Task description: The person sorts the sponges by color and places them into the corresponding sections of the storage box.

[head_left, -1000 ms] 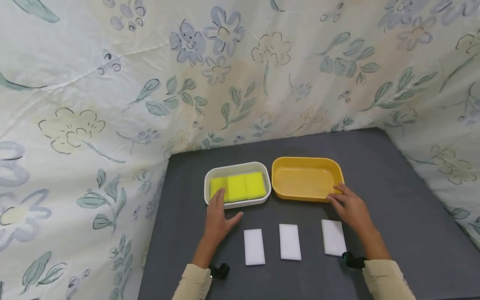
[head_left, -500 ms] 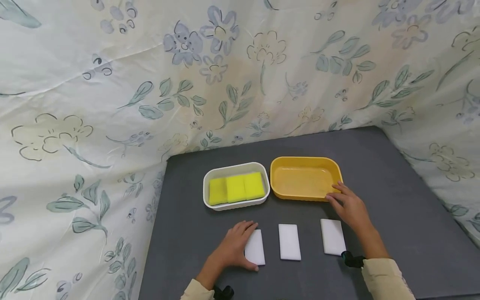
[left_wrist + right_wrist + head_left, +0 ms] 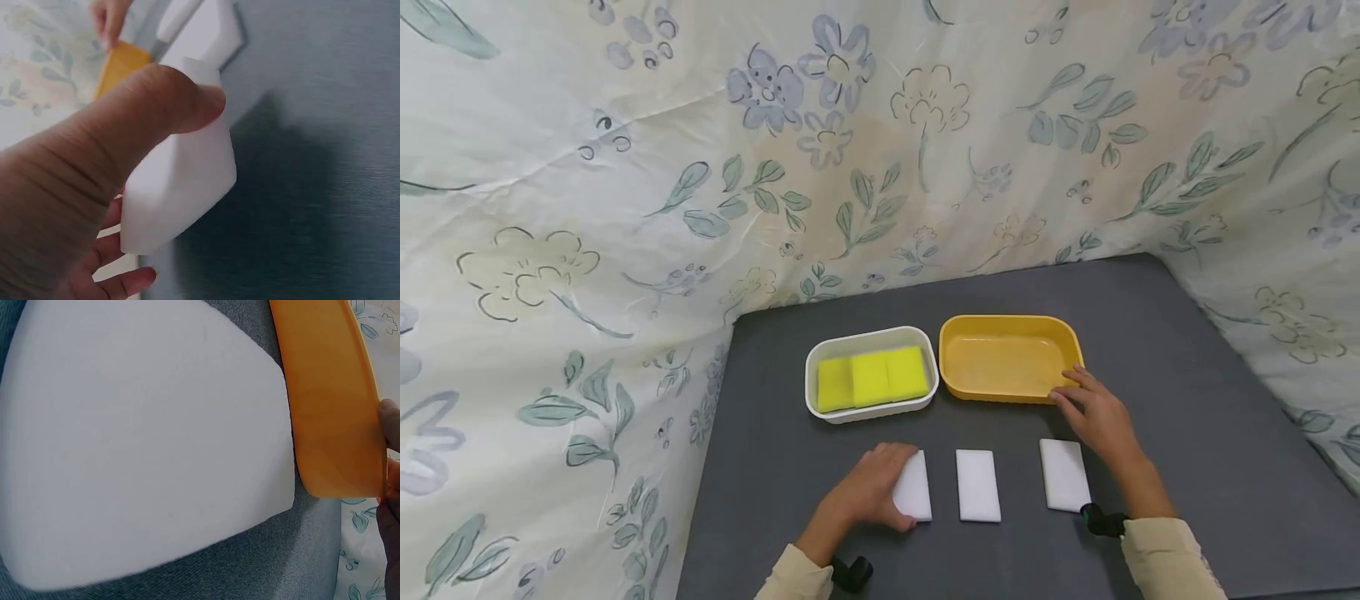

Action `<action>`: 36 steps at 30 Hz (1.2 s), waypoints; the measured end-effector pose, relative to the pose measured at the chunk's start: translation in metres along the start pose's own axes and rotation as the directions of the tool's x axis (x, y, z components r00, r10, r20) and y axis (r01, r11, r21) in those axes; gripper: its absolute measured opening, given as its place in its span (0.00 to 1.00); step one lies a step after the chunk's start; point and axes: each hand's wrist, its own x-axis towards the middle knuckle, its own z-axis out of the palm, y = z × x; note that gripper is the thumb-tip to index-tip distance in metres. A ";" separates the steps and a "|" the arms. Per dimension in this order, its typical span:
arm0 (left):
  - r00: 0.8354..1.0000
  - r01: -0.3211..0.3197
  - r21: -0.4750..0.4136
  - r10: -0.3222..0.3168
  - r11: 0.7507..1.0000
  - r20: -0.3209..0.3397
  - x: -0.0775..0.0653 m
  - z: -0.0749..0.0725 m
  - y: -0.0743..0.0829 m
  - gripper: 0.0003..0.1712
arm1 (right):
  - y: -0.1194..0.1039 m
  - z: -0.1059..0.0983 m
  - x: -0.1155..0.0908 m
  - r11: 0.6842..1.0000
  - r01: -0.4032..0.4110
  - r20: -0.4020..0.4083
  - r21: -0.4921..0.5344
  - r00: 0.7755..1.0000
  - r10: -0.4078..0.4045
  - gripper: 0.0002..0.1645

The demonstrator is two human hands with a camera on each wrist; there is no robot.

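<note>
My left hand (image 3: 868, 487) grips a white sponge (image 3: 914, 490) by its ends, thumb at the near end and fingers at the far end. In the left wrist view the sponge (image 3: 187, 181) stands over a dark shadow and looks slightly raised from the table. The right hand (image 3: 1105, 421) pinches the rim of a yellow tray (image 3: 1007, 358) at its near right corner. Two more white sponges lie in front, a middle one (image 3: 978, 486) and a right one (image 3: 1065, 475), which fills much of the right wrist view.
A white tray (image 3: 812, 375) left of the yellow one holds yellow sponges (image 3: 871, 378) in a row. Both trays stand near the back of the dark grey table (image 3: 1000, 558). A floral cloth (image 3: 850, 167) hangs behind and along the sides.
My left hand has come back from the white tray to the left white sponge and taken hold of it, shifting it slightly. The right hand has stayed on the yellow tray's rim.
</note>
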 end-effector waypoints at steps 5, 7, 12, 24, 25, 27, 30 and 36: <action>0.998 -0.043 0.013 0.044 0.999 -0.036 0.011 -0.019 0.002 0.56 | -0.004 0.000 0.001 1.000 -0.017 0.006 0.001 1.000 0.017 0.14; 0.997 -0.053 0.036 0.055 0.998 -0.045 0.017 -0.026 0.003 0.56 | -0.006 0.000 0.002 1.000 -0.024 0.015 -0.001 1.000 0.024 0.13; 0.995 -0.077 0.122 0.084 0.990 -0.058 0.035 -0.042 0.008 0.55 | -0.008 0.002 0.003 0.999 -0.040 0.020 -0.003 0.999 0.040 0.13; 0.980 -0.173 0.145 0.185 0.974 -0.071 0.086 -0.069 0.012 0.51 | -0.010 0.003 0.006 0.999 -0.041 0.008 -0.009 0.999 0.041 0.14; 0.977 -0.187 0.144 0.199 0.972 -0.076 0.091 -0.070 0.012 0.50 | -0.010 0.003 0.006 0.999 -0.041 0.009 -0.011 0.999 0.041 0.14; 0.973 -0.200 0.153 0.215 0.968 -0.084 0.100 -0.071 0.011 0.48 | -0.011 0.003 0.006 0.999 -0.034 0.009 -0.017 0.999 0.034 0.13; 0.973 -0.201 0.167 0.217 0.965 -0.082 0.112 -0.072 0.011 0.46 | -0.011 0.002 0.006 1.000 -0.023 0.009 -0.014 1.000 0.024 0.13; 0.982 -0.173 0.200 0.185 0.964 -0.040 0.131 -0.069 0.018 0.44 | -0.009 0.002 0.006 1.000 -0.006 -0.003 -0.008 1.000 0.006 0.12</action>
